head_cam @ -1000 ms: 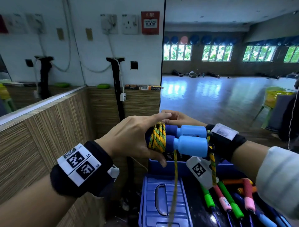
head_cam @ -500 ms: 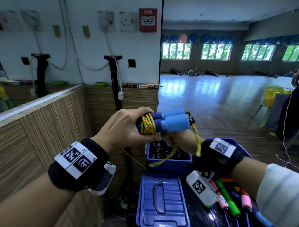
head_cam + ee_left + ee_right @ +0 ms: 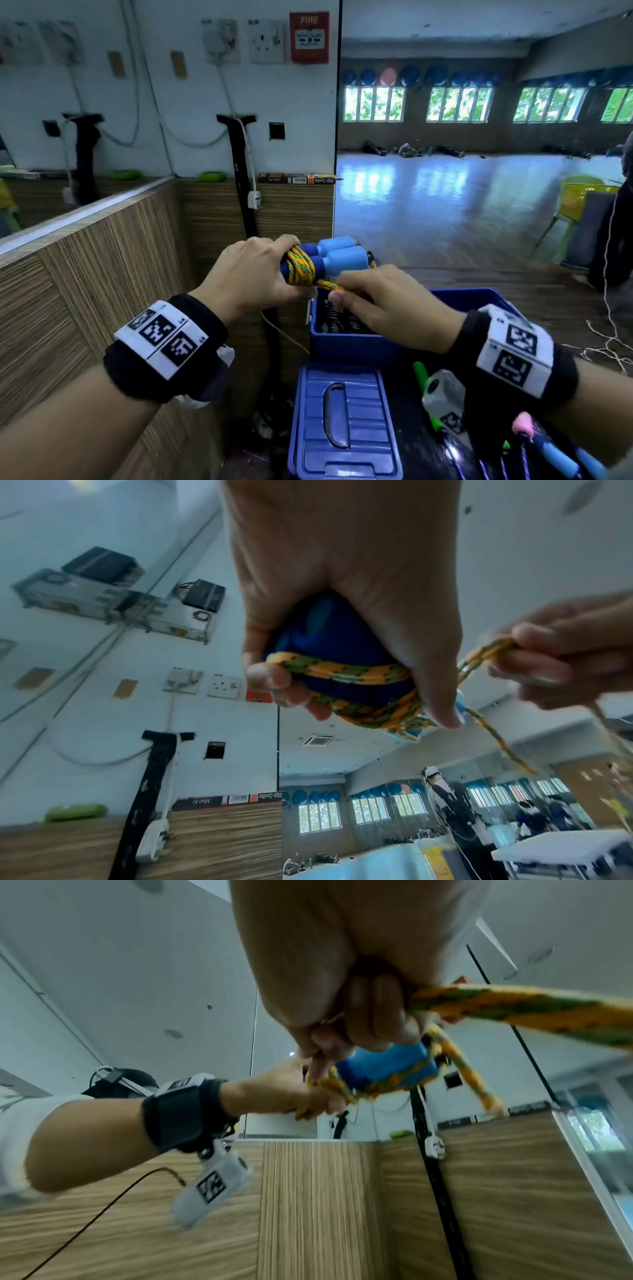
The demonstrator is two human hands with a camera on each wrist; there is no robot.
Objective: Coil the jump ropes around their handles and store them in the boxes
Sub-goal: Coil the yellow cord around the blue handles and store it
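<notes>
Two blue jump-rope handles (image 3: 337, 255) lie side by side, held level above an open blue box (image 3: 352, 342). A yellow-and-green braided rope (image 3: 300, 269) is wound round their dark ends. My left hand (image 3: 260, 274) grips the handles and the coils (image 3: 346, 674), thumb and fingers curled over the rope. My right hand (image 3: 380, 301) is just below the handles, pinching the loose rope (image 3: 479, 1001) between thumb and fingers. The rope's free end (image 3: 496, 739) trails down past the handles.
The blue box holds several stored ropes. Its blue lid (image 3: 344, 421) lies in front of it. More jump ropes with green, pink and blue handles (image 3: 534, 442) lie at the lower right. A wood-panelled half wall (image 3: 85, 274) runs along the left; a mirror (image 3: 479, 137) is ahead.
My right hand has come from behind the handles, round under them, to the near side, drawing the rope with it. The handles stay in my left hand, a little higher than before.
</notes>
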